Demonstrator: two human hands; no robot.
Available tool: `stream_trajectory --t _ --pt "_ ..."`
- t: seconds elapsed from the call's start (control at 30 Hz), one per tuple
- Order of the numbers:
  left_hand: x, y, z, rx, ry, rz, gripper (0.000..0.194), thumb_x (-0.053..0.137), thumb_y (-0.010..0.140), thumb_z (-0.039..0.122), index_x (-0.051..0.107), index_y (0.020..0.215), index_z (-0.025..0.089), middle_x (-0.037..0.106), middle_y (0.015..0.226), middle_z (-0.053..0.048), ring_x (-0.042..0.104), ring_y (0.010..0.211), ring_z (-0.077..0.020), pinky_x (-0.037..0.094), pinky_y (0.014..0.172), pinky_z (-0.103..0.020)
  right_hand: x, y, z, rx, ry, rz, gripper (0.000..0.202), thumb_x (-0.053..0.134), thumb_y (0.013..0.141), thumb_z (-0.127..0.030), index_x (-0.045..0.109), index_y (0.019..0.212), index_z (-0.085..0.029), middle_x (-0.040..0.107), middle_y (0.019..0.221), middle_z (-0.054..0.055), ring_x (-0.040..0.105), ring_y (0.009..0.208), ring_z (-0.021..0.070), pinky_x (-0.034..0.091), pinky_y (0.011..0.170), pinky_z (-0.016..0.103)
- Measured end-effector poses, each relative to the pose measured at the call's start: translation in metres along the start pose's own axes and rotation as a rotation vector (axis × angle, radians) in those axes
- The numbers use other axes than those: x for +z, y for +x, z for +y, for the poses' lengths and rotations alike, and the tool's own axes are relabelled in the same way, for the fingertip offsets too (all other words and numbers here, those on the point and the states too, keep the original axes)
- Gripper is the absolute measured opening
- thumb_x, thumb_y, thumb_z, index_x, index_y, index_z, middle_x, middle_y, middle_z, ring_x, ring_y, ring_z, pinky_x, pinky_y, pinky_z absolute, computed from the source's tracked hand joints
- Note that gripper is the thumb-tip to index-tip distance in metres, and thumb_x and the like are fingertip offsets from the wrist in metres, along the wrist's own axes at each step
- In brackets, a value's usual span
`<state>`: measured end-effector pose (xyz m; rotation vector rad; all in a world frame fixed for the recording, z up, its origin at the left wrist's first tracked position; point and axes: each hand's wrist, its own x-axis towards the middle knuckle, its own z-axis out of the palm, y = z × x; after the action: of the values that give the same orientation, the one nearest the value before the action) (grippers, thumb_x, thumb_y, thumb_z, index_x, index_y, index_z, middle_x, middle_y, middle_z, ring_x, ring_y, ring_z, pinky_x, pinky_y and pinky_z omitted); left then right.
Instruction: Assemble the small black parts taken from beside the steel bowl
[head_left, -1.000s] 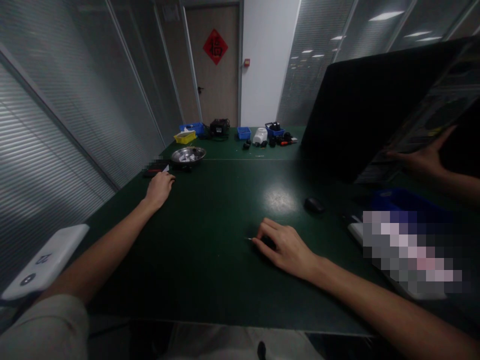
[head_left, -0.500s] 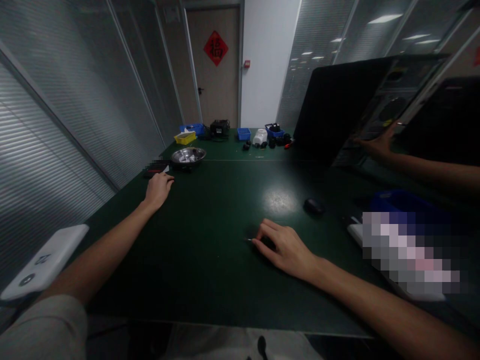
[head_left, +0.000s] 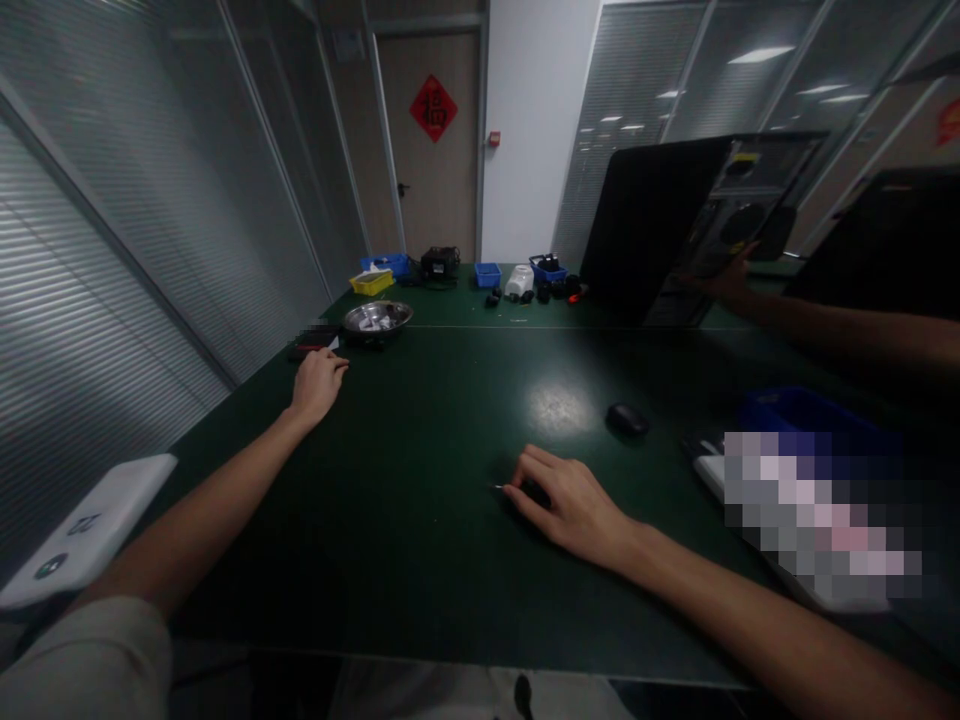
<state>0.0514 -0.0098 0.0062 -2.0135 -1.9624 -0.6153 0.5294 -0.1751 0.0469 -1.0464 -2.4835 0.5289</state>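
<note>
My right hand (head_left: pixel 566 500) rests on the green table (head_left: pixel 420 560), fingers curled around a small thin tool (head_left: pixel 496 487). A bright metal tip sticks out to the left, and the rest of the tool is hidden in the hand. My left hand (head_left: pixel 319 385) lies at the table's left side with fingers bent together, beside a dark case (head_left: pixel 311 340) with a red strip. Whether something small is pinched there I cannot make out. Just behind it stands a metal bowl (head_left: pixel 377 318) holding whitish pieces. A black mouse (head_left: pixel 627 420) sits beyond my right hand.
Another person's hand (head_left: pixel 724 280) touches a black computer tower (head_left: pixel 652 220) at the right. A blue tray (head_left: pixel 810 410) and a blurred-out object (head_left: pixel 810 510) lie at the near right. Blue and yellow bins (head_left: pixel 373 282) and a white device (head_left: pixel 520 280) stand at the far end.
The computer tower and the other person's hand on it have shifted to the left. The view has tilted slightly. My two hands hold the same places on the table.
</note>
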Motion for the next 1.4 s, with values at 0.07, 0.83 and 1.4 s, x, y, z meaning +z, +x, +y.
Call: stream_trajectory --t 0.07,0.83,1.4 --pt "0.0 0.001 0.0 0.006 0.003 0.002 0.032 0.054 0.098 0.027 0.077 0.118 0.018 0.067 0.116 -0.016 0.06 0.111 -0.0354 0.048 0.101 -0.047 0.0 0.0 0.001 -0.002 -0.001 -0.002 0.015 0.054 0.105 -0.034 0.061 0.099 -0.021 0.061 0.098 0.002 0.058 0.073 0.0137 0.044 0.066 0.029" --pt "0.001 0.004 -0.004 -0.155 -0.207 0.028 0.023 0.064 0.089 0.031 0.081 0.099 0.019 0.071 0.112 -0.016 0.066 0.107 -0.0355 0.052 0.098 -0.047 -0.003 0.0 -0.002 0.004 0.009 -0.027 0.016 0.054 0.105 -0.034 0.061 0.1 -0.021 0.061 0.099 0.002 0.059 0.074 0.0141 0.043 0.064 0.029" --pt "0.007 0.017 -0.02 -0.394 -0.703 -0.148 0.04 0.078 0.077 0.04 0.081 0.111 0.018 0.077 0.112 -0.012 0.071 0.106 -0.0291 0.056 0.091 -0.038 0.0 0.0 0.001 -0.005 -0.016 -0.029 0.016 0.054 0.105 -0.035 0.061 0.1 -0.022 0.062 0.098 0.002 0.06 0.075 0.0152 0.045 0.066 0.03"
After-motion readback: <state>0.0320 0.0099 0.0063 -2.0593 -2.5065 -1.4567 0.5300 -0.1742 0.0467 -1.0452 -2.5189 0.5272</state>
